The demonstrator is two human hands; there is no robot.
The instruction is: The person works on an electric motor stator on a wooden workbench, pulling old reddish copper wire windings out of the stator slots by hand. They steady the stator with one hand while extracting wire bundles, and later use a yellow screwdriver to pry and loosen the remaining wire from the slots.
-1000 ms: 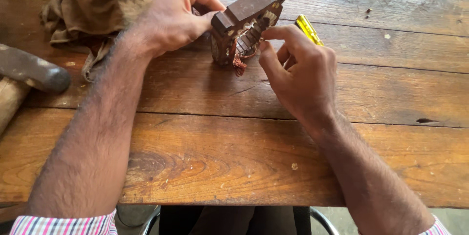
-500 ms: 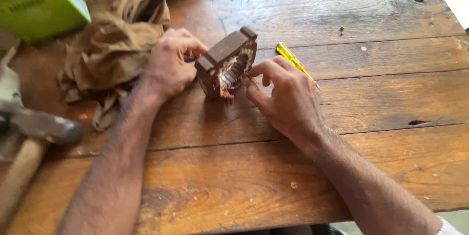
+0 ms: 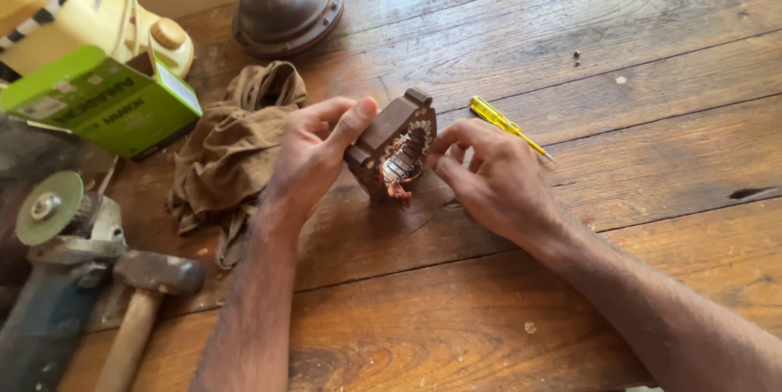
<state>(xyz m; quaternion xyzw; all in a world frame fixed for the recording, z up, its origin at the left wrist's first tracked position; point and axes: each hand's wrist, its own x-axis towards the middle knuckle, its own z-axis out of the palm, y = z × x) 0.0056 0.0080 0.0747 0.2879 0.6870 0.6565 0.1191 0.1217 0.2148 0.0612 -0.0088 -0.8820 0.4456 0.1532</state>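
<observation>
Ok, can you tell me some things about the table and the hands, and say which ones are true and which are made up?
1. Both hands hold the brown motor part. True: the left hand and right hand grip it.
2. The yellow screwdriver is in the right hand. False: it lies on the wooden table.
3. A brown rag lies beside the left hand. True.
4. The hammer sits on the green box. False: it lies on the table, beside the grinder.

- motor stator (image 3: 395, 148): dark brown, copper-coloured windings
- screwdriver (image 3: 507, 125): clear yellow
- rag (image 3: 232, 148): olive brown
- box (image 3: 102, 103): bright green
- tabletop (image 3: 570, 34): reddish-brown grained planks
- grinder disc (image 3: 49, 207): pale green
</observation>
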